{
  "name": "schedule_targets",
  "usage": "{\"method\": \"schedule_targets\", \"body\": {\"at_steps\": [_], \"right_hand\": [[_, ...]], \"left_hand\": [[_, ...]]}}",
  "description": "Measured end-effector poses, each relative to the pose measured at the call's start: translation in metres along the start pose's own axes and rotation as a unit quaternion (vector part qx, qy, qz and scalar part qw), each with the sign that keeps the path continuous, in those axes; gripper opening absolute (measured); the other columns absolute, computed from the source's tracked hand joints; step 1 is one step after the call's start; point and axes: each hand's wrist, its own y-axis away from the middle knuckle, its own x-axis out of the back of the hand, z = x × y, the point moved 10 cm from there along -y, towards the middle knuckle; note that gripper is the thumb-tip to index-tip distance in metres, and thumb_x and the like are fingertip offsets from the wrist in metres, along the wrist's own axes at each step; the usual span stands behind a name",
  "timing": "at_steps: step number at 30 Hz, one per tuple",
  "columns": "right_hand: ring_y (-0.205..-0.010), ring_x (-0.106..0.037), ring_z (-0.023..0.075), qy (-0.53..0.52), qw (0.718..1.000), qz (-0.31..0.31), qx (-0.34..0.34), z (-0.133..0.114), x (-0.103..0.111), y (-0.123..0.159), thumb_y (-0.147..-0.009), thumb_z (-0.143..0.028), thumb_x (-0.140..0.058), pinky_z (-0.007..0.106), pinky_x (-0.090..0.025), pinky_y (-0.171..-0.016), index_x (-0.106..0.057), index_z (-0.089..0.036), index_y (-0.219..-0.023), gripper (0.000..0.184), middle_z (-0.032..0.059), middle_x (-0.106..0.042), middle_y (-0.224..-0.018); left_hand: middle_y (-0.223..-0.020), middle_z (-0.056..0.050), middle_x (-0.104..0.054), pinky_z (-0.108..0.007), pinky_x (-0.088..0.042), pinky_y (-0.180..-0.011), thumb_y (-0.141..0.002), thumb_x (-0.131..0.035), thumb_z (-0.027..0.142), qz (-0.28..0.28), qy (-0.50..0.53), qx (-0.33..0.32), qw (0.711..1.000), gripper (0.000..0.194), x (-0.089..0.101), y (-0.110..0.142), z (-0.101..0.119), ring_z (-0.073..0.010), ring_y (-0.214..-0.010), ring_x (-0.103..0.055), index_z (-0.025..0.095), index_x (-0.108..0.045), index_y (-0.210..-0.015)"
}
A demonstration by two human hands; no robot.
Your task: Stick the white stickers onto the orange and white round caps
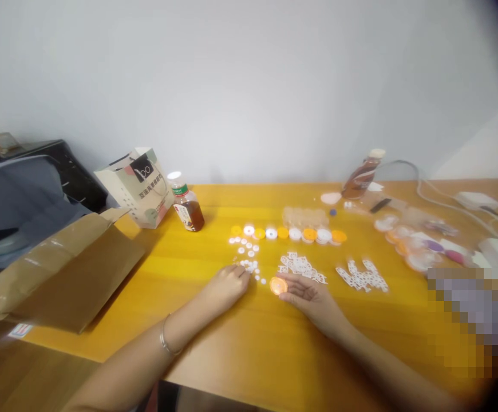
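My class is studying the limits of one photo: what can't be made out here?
In the head view:
Left hand: blur obscures whether it grips any small, round white pieces.
Round orange disc in the right hand: blur hides its central detail.
White-capped, green-necked bottle of brown liquid: its print is too small.
Cream paper bag: its walls hide any contents.
Right forearm: bottom edge cuts it off.

Orange disc [279,285]: round, paler markings, face toward viewer, pinched at its edge in right hand [308,298]. Small white pieces [251,265]: roundish, loose, bunched by left hand [228,286], others scattered beyond.
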Motion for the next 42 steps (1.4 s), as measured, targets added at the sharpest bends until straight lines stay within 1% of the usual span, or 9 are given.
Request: {"method": "schedule_targets", "body": {"at_steps": [4,7,10,13,16,21,27,37,42], "right_hand": [[-0.084,-0.064,0.0188,-0.012,1.0,-0.01,0.001,0.003,-0.002,0.0,-0.068,-0.036,-0.064,0.035,-0.052,-0.08,-0.06,-0.02,-0.102,0.038,0.0047,-0.069,-0.089],[-0.085,-0.063,0.0186,-0.032,0.999,-0.015,0.0,0.005,-0.003,-0.001,-0.068,-0.034,-0.065,0.037,-0.05,-0.083,-0.059,-0.021,-0.103,0.038,0.0049,-0.068,-0.091],[-0.085,-0.063,0.0178,-0.064,0.997,-0.031,-0.005,0.006,-0.007,-0.001,-0.068,-0.031,-0.065,0.037,-0.049,-0.084,-0.059,-0.021,-0.101,0.035,0.0041,-0.068,-0.091],[-0.085,-0.062,0.0165,-0.093,0.994,-0.056,-0.018,0.008,-0.014,-0.001,-0.068,-0.028,-0.066,0.035,-0.048,-0.085,-0.06,-0.022,-0.099,0.032,0.0032,-0.068,-0.092],[-0.086,-0.062,0.0162,-0.114,0.989,-0.086,-0.026,0.009,-0.021,0.001,-0.068,-0.028,-0.067,0.036,-0.046,-0.087,-0.06,-0.023,-0.099,0.032,0.0026,-0.067,-0.095],[-0.09,-0.062,0.0183,-0.127,0.983,-0.125,-0.041,0.012,-0.031,0.004,-0.068,-0.031,-0.067,0.039,-0.043,-0.091,-0.058,-0.022,-0.107,0.041,0.0042,-0.067,-0.098],[-0.093,-0.061,0.0199,-0.134,0.981,-0.123,-0.071,0.015,-0.031,0.006,-0.065,-0.033,-0.069,0.04,-0.041,-0.092,-0.06,-0.023,-0.106,0.043,0.003,-0.067,-0.098],[-0.092,-0.061,0.0199,-0.146,0.979,-0.124,-0.073,0.012,-0.031,0.008,-0.065,-0.031,-0.069,0.04,-0.042,-0.091,-0.061,-0.022,-0.103,0.039,0.0032,-0.068,-0.096],[-0.093,-0.06,0.0191,-0.162,0.977,-0.131,-0.048,0.008,-0.03,0.007,-0.067,-0.031,-0.067,0.038,-0.043,-0.09,-0.059,-0.023,-0.105,0.039,0.0043,-0.067,-0.099]], "left_hand": [[-0.069,-0.005,-0.056,-0.028,-0.048,-0.061,-0.084,-0.038,0.014,0.02,-0.002,-0.002,1.0,0.017,0.004,0.0,0.006,-0.0155,-0.065,-0.055,0.013,-0.053,-0.076],[-0.079,-0.006,-0.059,-0.027,-0.049,-0.067,-0.085,-0.039,0.015,0.089,0.078,-0.019,0.993,0.016,0.02,0.002,0.017,-0.0142,-0.074,-0.057,0.014,-0.054,-0.088],[-0.088,-0.006,-0.061,-0.025,-0.049,-0.074,-0.084,-0.042,0.015,0.159,0.157,-0.051,0.973,0.018,0.036,0.007,0.028,-0.0118,-0.082,-0.056,0.015,-0.053,-0.098],[-0.089,-0.006,-0.062,-0.025,-0.048,-0.075,-0.083,-0.043,0.014,0.187,0.186,-0.074,0.962,0.019,0.043,0.009,0.034,-0.0117,-0.083,-0.056,0.015,-0.053,-0.099],[-0.089,-0.006,-0.062,-0.026,-0.048,-0.074,-0.083,-0.043,0.013,0.202,0.18,-0.095,0.958,0.018,0.046,0.009,0.038,-0.0122,-0.083,-0.057,0.015,-0.054,-0.097],[-0.087,-0.006,-0.062,-0.025,-0.046,-0.069,-0.082,-0.046,0.013,0.192,0.146,-0.11,0.964,0.016,0.045,0.007,0.039,-0.0125,-0.079,-0.056,0.015,-0.055,-0.095],[-0.084,-0.004,-0.063,-0.025,-0.041,-0.067,-0.083,-0.047,0.016,0.171,0.097,-0.133,0.972,0.017,0.04,0.007,0.043,-0.012,-0.077,-0.055,0.017,-0.056,-0.097],[-0.086,-0.002,-0.062,-0.025,-0.041,-0.07,-0.082,-0.048,0.015,0.156,0.151,-0.124,0.968,0.019,0.042,0.006,0.038,-0.0104,-0.079,-0.055,0.02,-0.057,-0.097],[-0.092,-0.006,-0.062,-0.029,-0.043,-0.073,-0.081,-0.048,0.021,0.138,0.138,-0.156,0.968,0.023,0.049,0.006,0.043,-0.0149,-0.086,-0.055,0.019,-0.056,-0.103]]}}
